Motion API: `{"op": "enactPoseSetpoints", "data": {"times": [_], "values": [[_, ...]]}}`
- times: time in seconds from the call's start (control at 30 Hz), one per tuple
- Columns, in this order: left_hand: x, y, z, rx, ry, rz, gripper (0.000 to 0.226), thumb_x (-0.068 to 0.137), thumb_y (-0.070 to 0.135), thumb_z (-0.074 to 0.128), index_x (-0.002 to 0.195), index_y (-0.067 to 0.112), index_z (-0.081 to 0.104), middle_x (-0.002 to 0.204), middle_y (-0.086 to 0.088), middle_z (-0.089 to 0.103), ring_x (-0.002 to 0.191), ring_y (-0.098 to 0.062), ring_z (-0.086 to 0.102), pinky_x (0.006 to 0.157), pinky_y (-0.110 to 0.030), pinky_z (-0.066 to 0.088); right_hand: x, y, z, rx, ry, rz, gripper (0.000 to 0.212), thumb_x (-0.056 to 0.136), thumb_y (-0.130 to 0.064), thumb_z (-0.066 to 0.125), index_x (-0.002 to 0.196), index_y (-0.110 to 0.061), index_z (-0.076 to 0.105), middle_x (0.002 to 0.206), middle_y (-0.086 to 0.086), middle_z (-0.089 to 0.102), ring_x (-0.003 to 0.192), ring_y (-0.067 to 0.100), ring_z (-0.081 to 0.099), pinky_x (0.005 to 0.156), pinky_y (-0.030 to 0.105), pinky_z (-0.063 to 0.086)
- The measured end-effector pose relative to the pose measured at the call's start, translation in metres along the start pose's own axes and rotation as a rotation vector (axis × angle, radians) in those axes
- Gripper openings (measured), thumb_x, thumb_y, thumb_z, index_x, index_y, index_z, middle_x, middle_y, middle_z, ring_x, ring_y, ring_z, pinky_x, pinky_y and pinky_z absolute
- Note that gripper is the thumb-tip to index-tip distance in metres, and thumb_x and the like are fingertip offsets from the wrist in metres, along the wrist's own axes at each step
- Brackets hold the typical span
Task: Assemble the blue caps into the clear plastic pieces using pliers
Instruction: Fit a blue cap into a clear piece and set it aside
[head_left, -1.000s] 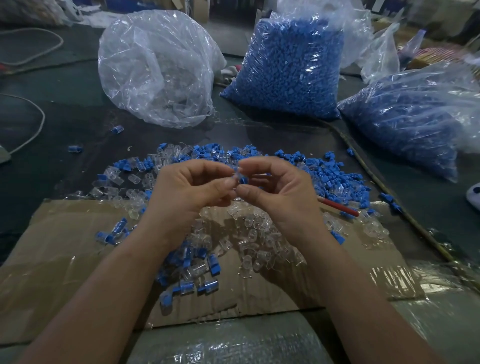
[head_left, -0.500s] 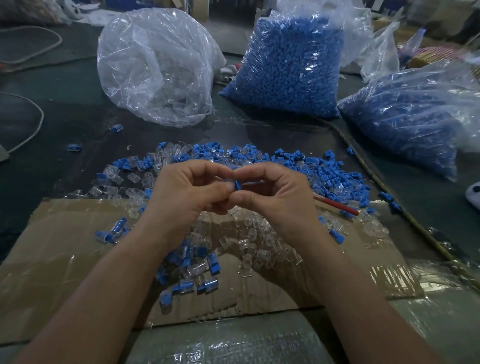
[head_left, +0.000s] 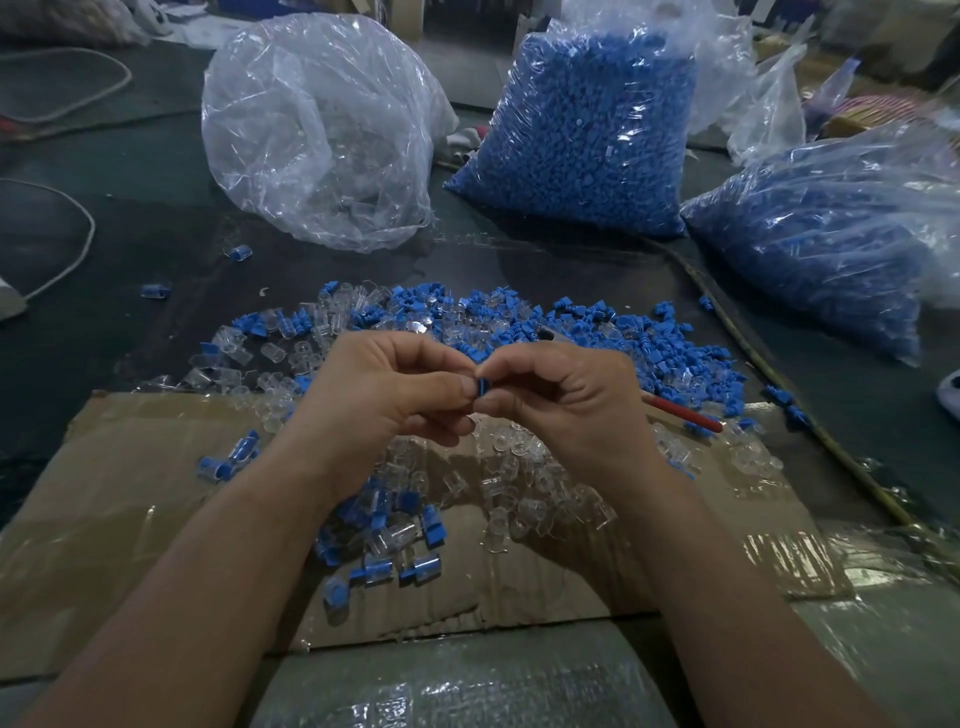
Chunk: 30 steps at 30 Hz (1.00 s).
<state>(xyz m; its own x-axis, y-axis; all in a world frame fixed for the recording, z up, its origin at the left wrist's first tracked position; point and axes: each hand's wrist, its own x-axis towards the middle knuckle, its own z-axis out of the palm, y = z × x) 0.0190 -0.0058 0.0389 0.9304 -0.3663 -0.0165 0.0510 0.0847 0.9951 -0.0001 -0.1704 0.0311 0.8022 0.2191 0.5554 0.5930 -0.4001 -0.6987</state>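
My left hand and my right hand meet fingertip to fingertip above the pile, both pinching one small blue cap. Any clear piece it may sit in is hidden by my fingers. Loose blue caps and clear plastic pieces lie mixed on the dark table behind and under my hands. Several joined blue-and-clear pieces lie on the cardboard under my left wrist. Red-handled pliers lie on the pile to the right of my right hand, untouched.
At the back stand a clear bag of clear pieces and two bags of blue caps, one at the middle and one at the right. A thin rod runs diagonally along the right. A white cable curves at the left.
My two hands have pressed closer together, and the blue cap now shows more plainly between the thumbs. The piles and pliers have not moved.
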Motion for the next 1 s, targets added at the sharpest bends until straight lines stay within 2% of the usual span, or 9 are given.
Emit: {"op": "enactPoseSetpoints", "data": {"times": [0.2,0.3,0.43,0.5,0.57,0.7,0.8,0.9,1.0], "values": [[-0.0001,-0.0003,0.001,-0.011,0.003,0.003,0.008,0.055,0.015,0.069,0.062,0.017,0.073,0.059,-0.008,0.068,0.049,-0.016,0.064,0.048,-0.022,0.052,-0.0013,0.0013,0.0008,-0.035,0.006,-0.013,0.016,0.072,-0.01,0.07,0.088,-0.007,0.069,0.081,-0.004,0.065,0.071,0.002,0.062,0.064,0.012,0.05],[0.0001,0.0004,0.0007,-0.022,0.018,-0.006,0.008,0.054,0.015,0.069,0.061,0.014,0.072,0.059,-0.009,0.068,0.049,-0.017,0.064,0.047,-0.022,0.052,-0.0019,0.002,0.0008,0.034,0.002,0.026,0.029,0.071,-0.008,0.071,0.099,-0.015,0.065,0.079,-0.016,0.065,0.077,-0.002,0.063,0.07,0.012,0.05],[-0.0003,0.0008,0.0014,-0.018,0.025,-0.009,0.008,0.054,0.015,0.069,0.06,0.016,0.072,0.058,-0.008,0.067,0.048,-0.016,0.064,0.047,-0.021,0.051,-0.0004,0.0024,0.0017,0.026,0.016,0.015,0.032,0.071,-0.008,0.071,0.101,-0.015,0.062,0.085,-0.008,0.065,0.079,0.0,0.064,0.072,0.015,0.051],[0.0001,0.0018,0.0009,-0.04,0.008,-0.019,0.007,0.059,0.011,0.068,0.061,0.016,0.073,0.059,-0.009,0.067,0.049,-0.017,0.064,0.047,-0.022,0.051,-0.0008,0.003,0.002,0.036,0.04,0.022,0.031,0.071,-0.009,0.07,0.101,-0.015,0.063,0.085,-0.007,0.066,0.078,0.002,0.065,0.071,0.017,0.052],[0.0008,0.0035,-0.0013,-0.072,-0.005,-0.034,0.018,0.068,0.001,0.061,0.062,0.012,0.073,0.059,-0.011,0.067,0.049,-0.019,0.064,0.046,-0.023,0.051,-0.0016,0.0035,0.0023,0.057,0.05,0.05,0.03,0.071,-0.009,0.07,0.1,-0.015,0.064,0.083,-0.01,0.066,0.077,0.003,0.065,0.07,0.018,0.053],[0.0,0.0065,-0.0018,-0.106,-0.028,-0.055,0.015,0.05,0.003,0.062,0.061,0.006,0.072,0.059,-0.016,0.066,0.048,-0.021,0.064,0.045,-0.024,0.053,-0.0017,0.0041,0.0023,0.06,0.052,0.075,0.028,0.072,-0.008,0.071,0.098,-0.017,0.064,0.081,-0.016,0.064,0.075,0.0,0.065,0.069,0.014,0.052],[-0.0014,0.0067,-0.0008,-0.114,-0.015,-0.058,0.018,0.049,0.007,0.057,0.06,0.004,0.07,0.06,-0.018,0.066,0.048,-0.022,0.064,0.045,-0.025,0.053,-0.0017,0.0041,0.0025,0.059,0.045,0.075,0.028,0.072,-0.009,0.071,0.098,-0.017,0.065,0.081,-0.017,0.065,0.075,0.001,0.065,0.068,0.015,0.052],[-0.0004,0.0075,-0.001,-0.1,-0.015,-0.059,0.018,0.056,-0.003,0.055,0.061,0.006,0.07,0.06,-0.017,0.066,0.048,-0.022,0.064,0.045,-0.024,0.053,-0.0018,0.0042,0.0026,0.055,0.044,0.072,0.028,0.072,-0.01,0.07,0.098,-0.017,0.064,0.081,-0.019,0.064,0.075,-0.002,0.064,0.067,0.012,0.05],[0.0006,0.0055,-0.0029,-0.082,-0.012,-0.059,0.031,0.073,-0.013,0.05,0.061,0.007,0.071,0.059,-0.016,0.066,0.048,-0.021,0.064,0.046,-0.023,0.053,-0.002,0.0034,0.0029,0.033,0.05,0.064,0.027,0.072,-0.012,0.07,0.097,-0.019,0.064,0.081,-0.021,0.063,0.074,-0.003,0.064,0.067,0.011,0.05]]}}
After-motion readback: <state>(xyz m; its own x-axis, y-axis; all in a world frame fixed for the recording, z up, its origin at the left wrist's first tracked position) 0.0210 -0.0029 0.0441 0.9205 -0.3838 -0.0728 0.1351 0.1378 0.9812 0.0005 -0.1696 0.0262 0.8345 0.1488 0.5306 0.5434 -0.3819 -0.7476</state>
